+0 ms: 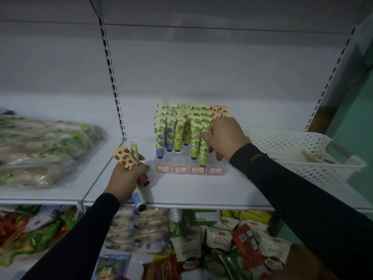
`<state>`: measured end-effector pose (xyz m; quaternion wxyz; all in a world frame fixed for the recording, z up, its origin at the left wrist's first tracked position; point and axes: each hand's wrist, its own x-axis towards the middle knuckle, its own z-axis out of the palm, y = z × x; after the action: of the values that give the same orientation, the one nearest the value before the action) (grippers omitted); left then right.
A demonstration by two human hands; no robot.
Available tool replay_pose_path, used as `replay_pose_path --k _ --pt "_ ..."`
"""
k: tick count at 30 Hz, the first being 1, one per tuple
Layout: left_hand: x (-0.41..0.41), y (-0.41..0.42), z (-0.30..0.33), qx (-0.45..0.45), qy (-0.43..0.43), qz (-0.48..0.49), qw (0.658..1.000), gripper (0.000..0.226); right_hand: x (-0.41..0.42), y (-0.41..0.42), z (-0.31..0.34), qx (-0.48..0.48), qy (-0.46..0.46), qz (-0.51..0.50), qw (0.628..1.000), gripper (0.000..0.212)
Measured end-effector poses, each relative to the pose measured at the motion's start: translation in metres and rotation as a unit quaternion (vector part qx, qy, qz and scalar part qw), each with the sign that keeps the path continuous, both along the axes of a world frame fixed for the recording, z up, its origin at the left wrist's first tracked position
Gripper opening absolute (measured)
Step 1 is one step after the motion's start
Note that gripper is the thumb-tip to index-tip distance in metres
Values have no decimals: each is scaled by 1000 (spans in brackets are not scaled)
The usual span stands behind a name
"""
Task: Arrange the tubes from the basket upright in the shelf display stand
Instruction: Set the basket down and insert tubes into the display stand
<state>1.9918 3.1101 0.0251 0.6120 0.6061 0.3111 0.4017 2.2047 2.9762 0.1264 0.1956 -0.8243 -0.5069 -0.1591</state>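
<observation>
At the stand [190, 168], green tube [203, 152] upright, cap down.

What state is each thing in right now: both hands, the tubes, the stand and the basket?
Left hand: grips two tubes, caps down.
Right hand: pinches a green tube at the stand's front row.
Green tube: upright, cap down.
Stand: nearly full, tubes standing upright.
Basket: on the shelf, one tube lying inside.
</observation>
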Motion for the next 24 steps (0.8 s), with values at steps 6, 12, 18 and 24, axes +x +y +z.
replay_pose_path --k 6,12,18,24 --pt "-1 0 0 -6 -3 3 1000 16 1 -7 0 13 29 24 999 60" --pt "-1 0 -1 -11 0 1 1000 16 0 -11 1 9 41 15 999 63" --pt "-1 2 -1 -12 1 1 1000 16 0 -12 6 17 45 9 999 64" --pt "-4 3 1 -13 5 -3 1000 17 1 -16 8 109 35 8 993 56"
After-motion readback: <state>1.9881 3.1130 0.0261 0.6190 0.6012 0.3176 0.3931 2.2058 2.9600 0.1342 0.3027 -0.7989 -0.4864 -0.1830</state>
